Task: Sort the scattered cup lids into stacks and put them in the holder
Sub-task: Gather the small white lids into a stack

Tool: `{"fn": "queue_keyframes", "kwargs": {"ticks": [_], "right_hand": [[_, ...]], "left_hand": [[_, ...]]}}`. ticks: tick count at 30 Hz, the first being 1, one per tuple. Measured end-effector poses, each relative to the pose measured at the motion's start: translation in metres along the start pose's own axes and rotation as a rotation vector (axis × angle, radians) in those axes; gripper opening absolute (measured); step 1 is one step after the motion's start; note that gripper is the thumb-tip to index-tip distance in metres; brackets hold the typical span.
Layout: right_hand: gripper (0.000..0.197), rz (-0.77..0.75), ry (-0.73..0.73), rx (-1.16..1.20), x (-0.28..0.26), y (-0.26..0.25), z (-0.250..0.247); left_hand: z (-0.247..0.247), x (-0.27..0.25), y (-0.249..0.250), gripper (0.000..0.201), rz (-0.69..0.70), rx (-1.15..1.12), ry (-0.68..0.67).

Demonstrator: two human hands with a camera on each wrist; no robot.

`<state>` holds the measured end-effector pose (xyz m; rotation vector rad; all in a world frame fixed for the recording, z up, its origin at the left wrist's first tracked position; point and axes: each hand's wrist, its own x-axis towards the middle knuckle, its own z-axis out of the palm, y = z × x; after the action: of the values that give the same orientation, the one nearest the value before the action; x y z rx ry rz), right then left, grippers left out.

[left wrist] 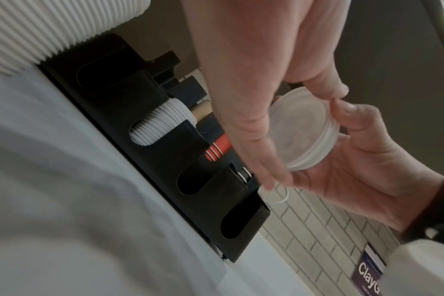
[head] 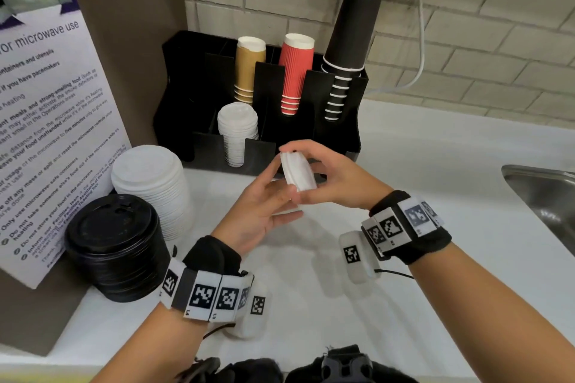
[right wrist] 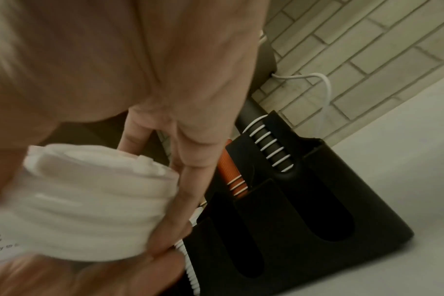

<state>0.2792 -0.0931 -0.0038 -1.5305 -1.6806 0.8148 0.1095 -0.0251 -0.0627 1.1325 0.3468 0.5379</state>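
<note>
A short stack of white cup lids (head: pixel 297 172) is held on edge above the counter, just in front of the black holder (head: pixel 337 121). My right hand (head: pixel 314 171) grips the stack from the right, fingers over its top and thumb beneath. My left hand (head: pixel 280 193) holds it from the left, thumb on the rim and fingers lying along its underside. In the left wrist view both thumbs meet on the rim of the lids (left wrist: pixel 304 130). One front slot of the holder has a stack of small white lids (head: pixel 238 130). The right wrist view shows two front slots dark and empty beside the held lids (right wrist: pixel 96 200).
A tall stack of larger white lids (head: pixel 152 183) and a stack of black lids (head: pixel 118 246) stand on the counter at left, next to a leaning notice (head: pixel 53 134). Tan, red and black cups (head: pixel 351 40) fill the holder's back slots. A steel sink (head: pixel 541 193) lies at right.
</note>
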Motion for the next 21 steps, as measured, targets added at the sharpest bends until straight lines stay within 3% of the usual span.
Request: {"fn": "queue_keyframes", "kwargs": {"ticks": [6, 10, 15, 21], "right_hand": [[0.066, -0.024, 0.000, -0.078, 0.004, -0.005, 0.000], [0.067, -0.005, -0.035, 0.010, 0.007, -0.006, -0.002], [0.067, 0.016, -0.086, 0.135, 0.009, -0.005, -0.004], [0.070, -0.006, -0.046, 0.123, 0.009, -0.007, 0.000]], "left_hand": [[-0.008, 0.000, 0.003, 0.069, 0.052, -0.065, 0.078], [-0.010, -0.001, 0.003, 0.074, 0.035, -0.093, 0.077], [-0.014, -0.001, 0.003, 0.060, 0.014, -0.126, 0.065], [-0.013, 0.000, 0.005, 0.058, 0.005, -0.140, 0.089]]}}
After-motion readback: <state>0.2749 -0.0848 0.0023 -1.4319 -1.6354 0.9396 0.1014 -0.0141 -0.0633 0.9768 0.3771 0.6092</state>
